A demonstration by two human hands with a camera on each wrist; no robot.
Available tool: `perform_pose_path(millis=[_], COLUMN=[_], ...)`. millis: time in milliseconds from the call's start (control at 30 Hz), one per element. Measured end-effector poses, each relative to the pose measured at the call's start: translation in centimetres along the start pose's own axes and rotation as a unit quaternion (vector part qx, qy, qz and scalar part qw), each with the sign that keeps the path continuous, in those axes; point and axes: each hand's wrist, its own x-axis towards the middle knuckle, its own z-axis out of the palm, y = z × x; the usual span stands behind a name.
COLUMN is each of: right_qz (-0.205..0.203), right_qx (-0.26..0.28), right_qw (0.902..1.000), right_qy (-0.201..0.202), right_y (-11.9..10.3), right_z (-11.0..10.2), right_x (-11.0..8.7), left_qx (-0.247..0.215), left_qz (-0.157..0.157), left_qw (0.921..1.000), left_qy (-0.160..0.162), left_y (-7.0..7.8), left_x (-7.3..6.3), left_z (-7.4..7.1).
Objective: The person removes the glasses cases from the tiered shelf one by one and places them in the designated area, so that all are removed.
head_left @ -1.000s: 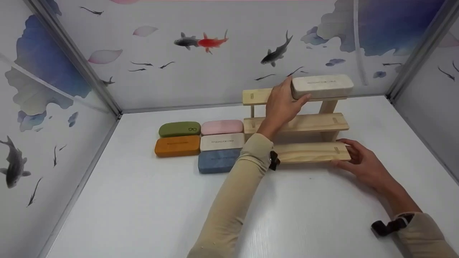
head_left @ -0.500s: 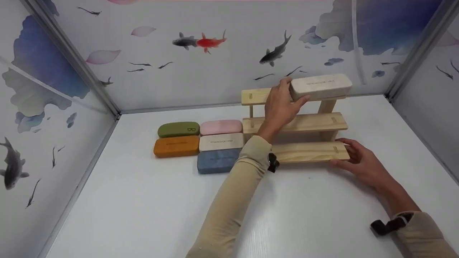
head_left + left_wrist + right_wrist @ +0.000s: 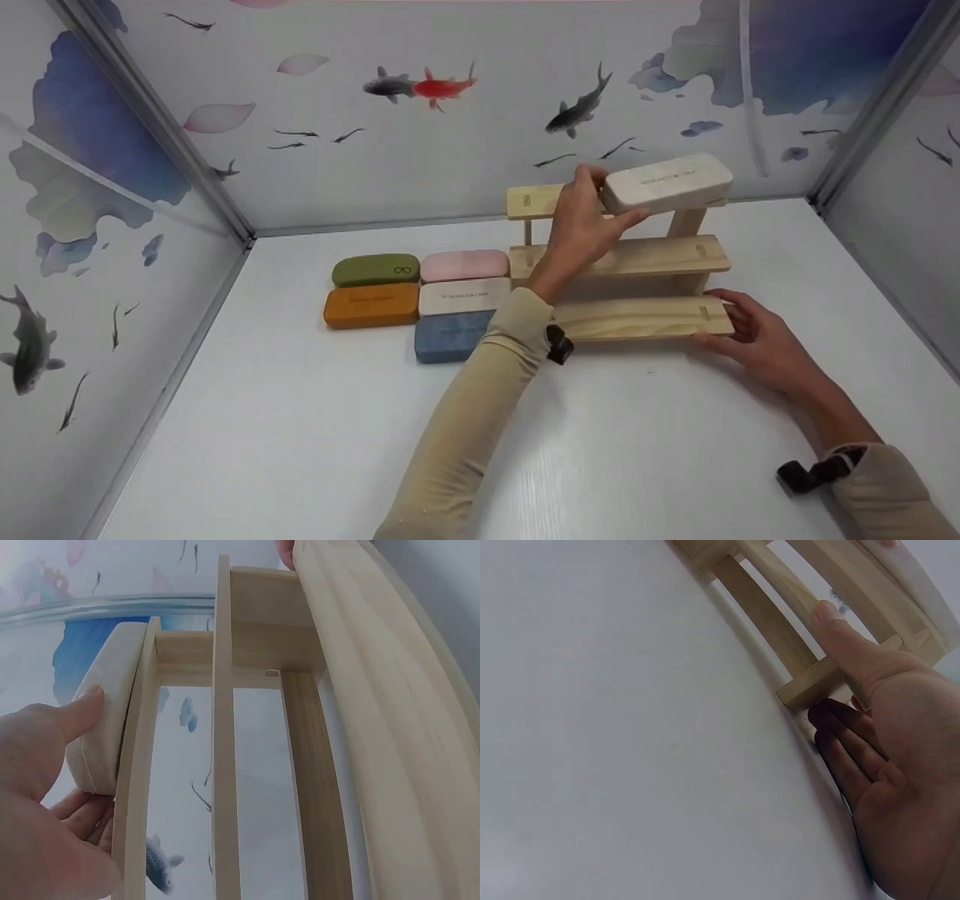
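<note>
My left hand [image 3: 583, 231] holds an off-white glasses case [image 3: 667, 184] by its left end, thumb in front and fingers behind. The case lies slantwise over the top tier of a three-tier wooden display rack [image 3: 637, 319], its left end turned toward me. In the left wrist view, the case [image 3: 112, 709] sits against the edge of the top plank, with my thumb on its side. My right hand [image 3: 765, 345] grips the right end of the lowest plank. Its thumb lies along the plank in the right wrist view, fingers at the end and partly in shadow.
Left of the rack, several glasses cases lie close together on the white table [image 3: 285, 435]: green [image 3: 375, 270], pink [image 3: 465, 266], orange [image 3: 371, 306], white [image 3: 465, 297] and blue [image 3: 450, 337]. My left sleeve partly covers the blue one. Printed panels [image 3: 322, 165] enclose the table.
The held case has turned, its left end swinging toward me and slightly left. My left hand and forearm moved a little left with it. The right hand stays on the rack.
</note>
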Motion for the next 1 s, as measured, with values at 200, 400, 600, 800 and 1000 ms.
perform_pose_path(millis=[200, 400, 600, 800, 1000], right_qz=[0.003, 0.002, 0.002, 0.005, 0.008], right_qx=[-0.003, -0.001, -0.007, -0.013, -0.016], right_qw=[1.0, 1.0, 1.0, 0.9999, 0.9998], right_qy=[-0.002, -0.003, -0.002, 0.0, 0.0], right_y=[0.1, 0.2, 0.2, 0.1, 0.0], right_z=[0.0, -0.1, 0.0, 0.0, 0.0], right_x=[0.0, 0.0, 0.1, 0.1, 0.0], left_qx=[-0.031, -0.027, -0.058, -0.088, -0.121], left_qz=[0.011, 0.036, 0.074, 0.09, 0.108], left_qw=[0.9993, 0.9979, 0.9939, 0.9898, 0.9837], left_qy=[0.02, 0.047, 0.058, 0.068, 0.079], left_y=[-0.4, -1.4, -2.8, -4.2, -5.7], left_x=[-0.9, -2.0, -3.5, -5.0, -6.8], left_z=[-0.9, -2.4, -4.0, -5.5, -6.9])
